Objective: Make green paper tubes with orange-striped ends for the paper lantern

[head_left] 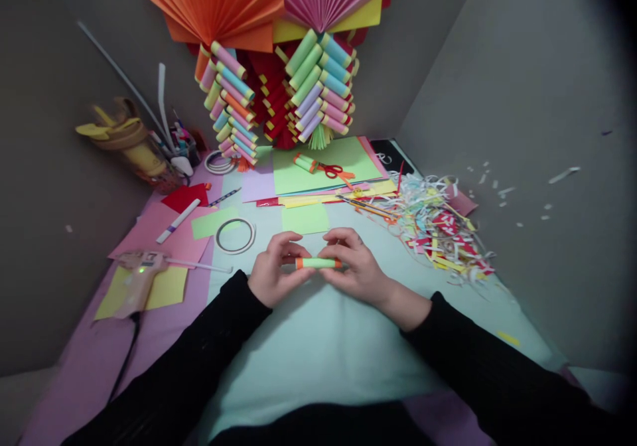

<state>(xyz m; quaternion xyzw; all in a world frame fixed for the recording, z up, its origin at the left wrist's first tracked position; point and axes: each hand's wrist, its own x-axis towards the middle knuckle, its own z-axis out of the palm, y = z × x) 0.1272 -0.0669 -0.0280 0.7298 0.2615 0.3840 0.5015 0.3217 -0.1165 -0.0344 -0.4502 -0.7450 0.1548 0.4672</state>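
Note:
A green paper roll [316, 263] with orange bands at its ends lies level between my two hands, just above the table. My left hand [275, 268] pinches its left end between thumb and fingers. On the right end, my right hand [355, 265] grips it the same way. Just beyond the hands is a light green paper rectangle [305, 219]. To the left of my left hand rests a roll of white tape [235, 236]. Farther back, a similar green and orange roll [304, 162] sits on green paper sheets beside red-handled scissors [330, 169].
A glue gun [142, 280] with a lit green light lies at left on yellow paper, its cord running forward. Paper shreds [442, 223] are heaped at right. Folded paper fans [213, 4] with hanging rolls are at the back. A pencil cup [184, 144] stands back left.

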